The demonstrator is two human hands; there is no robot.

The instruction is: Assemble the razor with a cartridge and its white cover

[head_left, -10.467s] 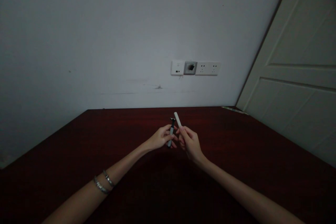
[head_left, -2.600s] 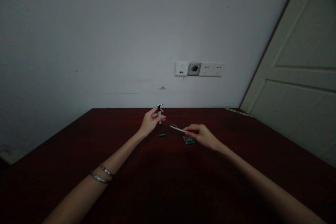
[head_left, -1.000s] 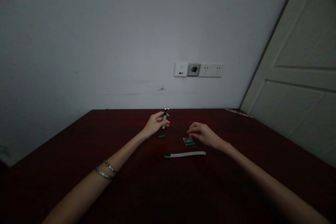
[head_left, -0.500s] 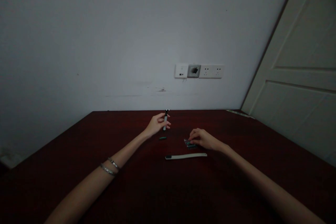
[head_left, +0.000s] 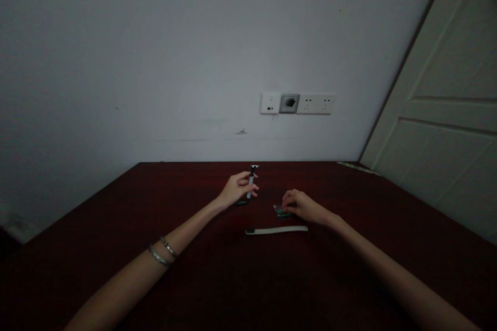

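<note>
Held upright in the fingers of my left hand [head_left: 235, 189] is what looks like a razor [head_left: 250, 186], with a pale handle, dark neck and narrow silvery T-shaped head. Beneath that hand a small dark green piece [head_left: 242, 202] lies on the table, partly covered. My right hand [head_left: 301, 204] is closed, its fingertips down on a small clear pack [head_left: 280, 212] with green pieces in it. The fingers hide part of the pack. In front of both hands lies a long pale strip [head_left: 277, 230] with a dark left end.
The dark red table [head_left: 217, 279] reaches back to a pale wall [head_left: 194, 62] with sockets [head_left: 315, 104]. A thin flat strip [head_left: 357, 168] lies at the table's far right edge. On the right stands a panelled door [head_left: 446, 108].
My left hand has moved slightly right and lower with the razor, now partly over the green piece. My right hand stays at the pack. The view has shifted a little.
</note>
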